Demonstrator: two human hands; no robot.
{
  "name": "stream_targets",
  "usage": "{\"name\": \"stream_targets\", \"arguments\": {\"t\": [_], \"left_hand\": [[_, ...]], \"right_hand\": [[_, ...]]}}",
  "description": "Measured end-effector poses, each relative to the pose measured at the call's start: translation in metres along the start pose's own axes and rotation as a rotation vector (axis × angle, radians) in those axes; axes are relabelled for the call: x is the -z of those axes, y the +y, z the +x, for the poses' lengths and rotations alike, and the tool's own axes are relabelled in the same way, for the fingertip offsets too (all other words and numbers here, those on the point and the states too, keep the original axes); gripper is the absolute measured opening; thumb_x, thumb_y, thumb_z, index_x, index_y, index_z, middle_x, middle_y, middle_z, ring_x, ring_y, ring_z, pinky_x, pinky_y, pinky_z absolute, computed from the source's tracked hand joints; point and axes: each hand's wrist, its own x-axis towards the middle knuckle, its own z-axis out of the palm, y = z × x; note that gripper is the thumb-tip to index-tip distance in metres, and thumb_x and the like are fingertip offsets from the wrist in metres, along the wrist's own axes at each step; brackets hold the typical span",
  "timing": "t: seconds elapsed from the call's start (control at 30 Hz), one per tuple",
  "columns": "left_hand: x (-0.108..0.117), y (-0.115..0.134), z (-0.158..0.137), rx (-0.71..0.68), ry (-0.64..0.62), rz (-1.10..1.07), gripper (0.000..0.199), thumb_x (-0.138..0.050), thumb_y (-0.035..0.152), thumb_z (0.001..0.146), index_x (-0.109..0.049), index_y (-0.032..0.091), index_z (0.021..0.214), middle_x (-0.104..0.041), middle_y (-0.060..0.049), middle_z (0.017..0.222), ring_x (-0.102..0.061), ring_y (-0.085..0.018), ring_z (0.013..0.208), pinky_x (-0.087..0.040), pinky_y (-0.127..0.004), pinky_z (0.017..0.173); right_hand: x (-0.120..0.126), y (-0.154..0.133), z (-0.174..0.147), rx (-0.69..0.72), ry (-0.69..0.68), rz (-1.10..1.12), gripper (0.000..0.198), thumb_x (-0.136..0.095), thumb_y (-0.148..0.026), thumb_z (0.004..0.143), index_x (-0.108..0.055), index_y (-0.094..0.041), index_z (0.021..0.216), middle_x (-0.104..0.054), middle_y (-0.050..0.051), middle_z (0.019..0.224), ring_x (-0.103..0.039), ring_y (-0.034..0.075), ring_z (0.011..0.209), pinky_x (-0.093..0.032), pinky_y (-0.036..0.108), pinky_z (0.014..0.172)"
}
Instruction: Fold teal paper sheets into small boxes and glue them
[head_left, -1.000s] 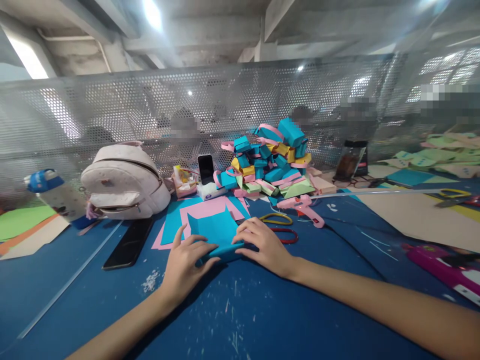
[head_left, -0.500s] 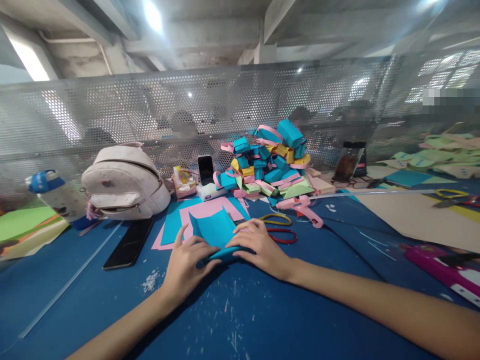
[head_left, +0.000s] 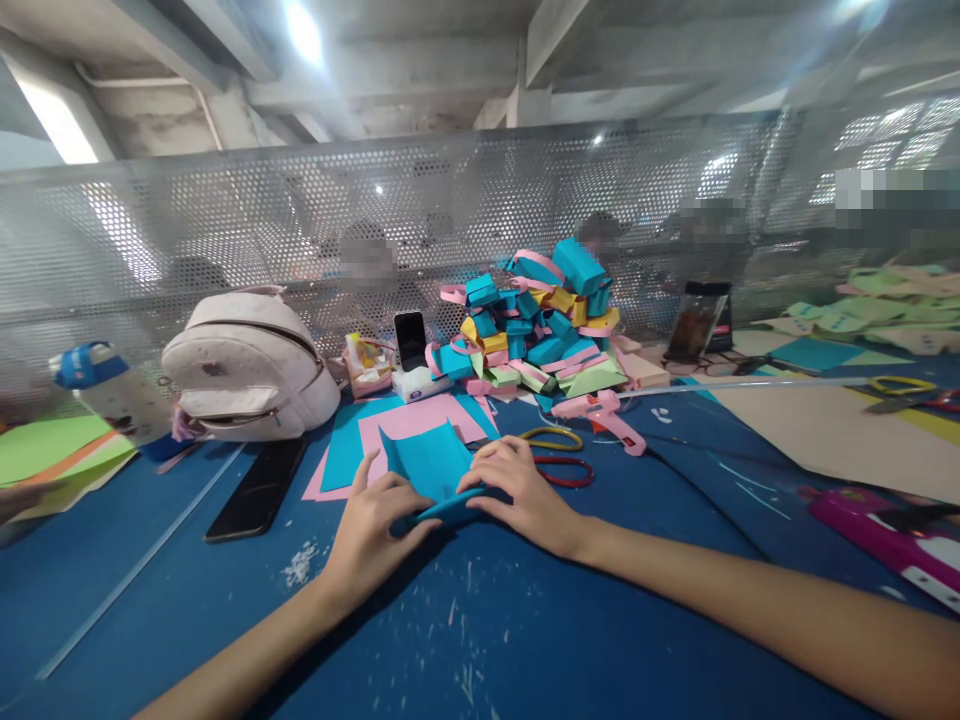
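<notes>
Evidently, the folded blue paper [head_left: 430, 462] lies on the table [head_left: 570, 640], partly over a pink sheet [head_left: 412, 415], its near edge held at both ends, presumably to keep the fold even; the left hand [head_left: 379, 517], half-curled, grips one end; the right hand [head_left: 523, 495] pinches the other; a glue gun [head_left: 606, 416] lies beyond.

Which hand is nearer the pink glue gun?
Right. The right hand is left of the glue gun, nearer the camera; the left hand is farther left, touching blue paper.
</notes>
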Motion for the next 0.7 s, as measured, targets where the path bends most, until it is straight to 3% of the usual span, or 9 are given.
{"name": "stream_targets", "arguments": {"t": [0.33,0.57,0.7], "left_hand": [[0.0034,0.0009,-0.0002,-0.023,-0.01,0.011,0.011,-0.063,0.034,0.09,-0.069,0.026,0.087,-0.071,0.004,0.077,-0.064,-0.017,0.079,-0.015,-0.06,0.115],[0.0081,0.0,-0.0027,-0.042,0.026,0.039,0.01,-0.062,0.031,0.09,-0.069,0.025,0.088,-0.07,0.004,0.078,-0.065,-0.015,0.077,-0.004,-0.062,0.117],[0.0092,0.0014,-0.0019,-0.055,0.013,0.049,0.011,-0.061,0.031,0.091,-0.069,0.024,0.087,-0.071,0.004,0.077,-0.065,-0.015,0.077,-0.004,-0.062,0.117]], "right_hand": [[0.0025,0.0002,0.0002,0.024,0.043,-0.011,0.01,-0.068,-0.031,0.089,-0.064,-0.026,0.097,-0.069,-0.003,0.096,-0.053,0.02,0.105,-0.022,0.04,0.101],[0.006,0.0017,-0.0021,0.101,0.056,-0.077,0.013,-0.064,-0.031,0.092,-0.061,-0.025,0.103,-0.068,0.001,0.097,-0.053,0.022,0.106,-0.023,0.041,0.1],[0.0053,0.0017,-0.0027,0.111,0.072,-0.089,0.015,-0.064,-0.03,0.092,-0.06,-0.024,0.105,-0.067,0.002,0.097,-0.053,0.022,0.102,-0.025,0.04,0.097]]}}
